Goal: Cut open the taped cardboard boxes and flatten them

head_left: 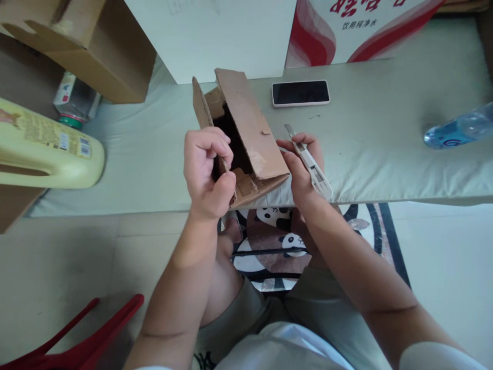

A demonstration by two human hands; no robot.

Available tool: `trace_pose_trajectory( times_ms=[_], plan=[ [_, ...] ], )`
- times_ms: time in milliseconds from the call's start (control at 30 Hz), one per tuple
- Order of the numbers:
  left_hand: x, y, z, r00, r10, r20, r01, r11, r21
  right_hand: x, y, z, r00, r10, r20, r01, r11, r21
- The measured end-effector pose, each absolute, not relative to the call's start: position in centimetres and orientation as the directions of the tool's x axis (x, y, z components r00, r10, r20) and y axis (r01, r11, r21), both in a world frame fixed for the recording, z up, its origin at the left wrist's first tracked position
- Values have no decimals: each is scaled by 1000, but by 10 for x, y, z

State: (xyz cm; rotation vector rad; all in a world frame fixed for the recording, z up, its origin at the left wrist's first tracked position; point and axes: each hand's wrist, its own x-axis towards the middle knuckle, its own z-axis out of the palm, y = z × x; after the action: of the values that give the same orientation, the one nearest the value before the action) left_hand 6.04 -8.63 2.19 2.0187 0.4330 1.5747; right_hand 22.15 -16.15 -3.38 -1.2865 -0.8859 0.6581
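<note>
A small brown cardboard box (256,133) rests on the pale green covered surface with its top flaps raised and its dark inside partly showing. My left hand (210,172) pinches the edge of the box's left flap between thumb and fingers. To the right of the box, my right hand (306,167) is closed around a white utility knife (314,167). A short length of blade sticks out, pointing up and away from me. Whether the right fingers touch the box's side cannot be made out.
A phone (300,93) lies behind the box. At right is a water bottle (458,128); at left, a yellow jug (50,146), a clear bottle (75,100) and a larger carton (111,51). White boxes (231,41) stand behind. A panda mat (269,241) covers the floor below.
</note>
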Motion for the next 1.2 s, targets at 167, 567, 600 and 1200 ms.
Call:
trace_pose_trajectory(
  times_ms=[167,567,600,1200],
  plan=[
    [57,-85,20,367,500,785,12,-846,533,225,-159,-38,524,833,177,31,189,-981],
    [44,-88,12,268,664,698,31,-730,683,242,-174,-40,405,907,118,469,-95,-878],
    [42,-87,11,263,667,697,28,-727,686,245,-176,-42,393,911,127,533,-113,-839],
    [-5,-43,-52,322,783,533,212,-608,765,269,-169,-67,199,971,131,791,-80,-606]
  ],
)
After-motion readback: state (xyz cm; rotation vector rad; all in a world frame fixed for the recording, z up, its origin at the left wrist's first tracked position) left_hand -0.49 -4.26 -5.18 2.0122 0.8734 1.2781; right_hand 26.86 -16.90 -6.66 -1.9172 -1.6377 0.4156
